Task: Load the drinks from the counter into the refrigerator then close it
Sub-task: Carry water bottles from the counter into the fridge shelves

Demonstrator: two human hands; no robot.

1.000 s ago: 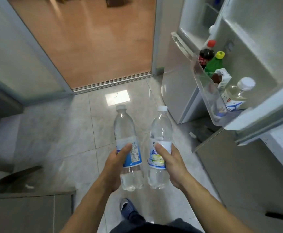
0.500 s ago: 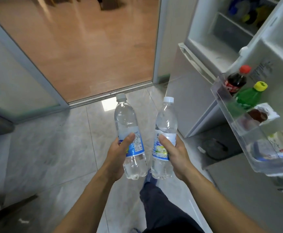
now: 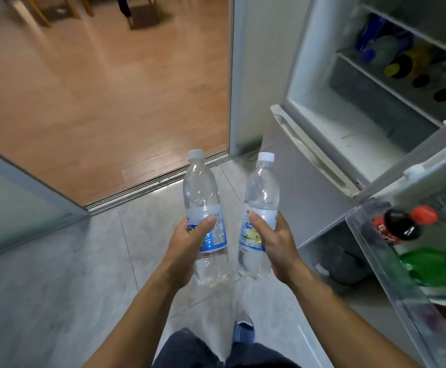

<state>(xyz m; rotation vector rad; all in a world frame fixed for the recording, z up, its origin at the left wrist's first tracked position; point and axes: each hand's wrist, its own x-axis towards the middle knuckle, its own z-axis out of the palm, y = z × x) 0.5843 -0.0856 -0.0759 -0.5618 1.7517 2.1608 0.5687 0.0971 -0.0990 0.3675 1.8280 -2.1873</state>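
Observation:
My left hand (image 3: 187,248) grips a clear water bottle (image 3: 203,197) with a blue label and white cap, held upright. My right hand (image 3: 277,245) grips a second clear bottle (image 3: 263,189) with a white cap, close beside the first. Both are held over the tiled floor in front of the open refrigerator (image 3: 349,120) at the right. Its open door shelf (image 3: 370,251) at the lower right holds a dark cola bottle with a red cap (image 3: 399,227) and a green bottle with a yellow cap (image 3: 434,266). Several bottles (image 3: 407,62) lie on an inner wire shelf.
A lower refrigerator door with a long handle (image 3: 314,155) stands shut below the open compartment. A sliding door track (image 3: 150,184) leads to a wooden floor (image 3: 97,88) ahead. A frosted glass panel (image 3: 17,197) is at the left. My shoe (image 3: 243,330) is on the tiles.
I have stepped closer to the refrigerator; its interior shelves have come into view. Both bottles stay held upright and have risen slightly in view. The door shelf has shifted towards the right edge.

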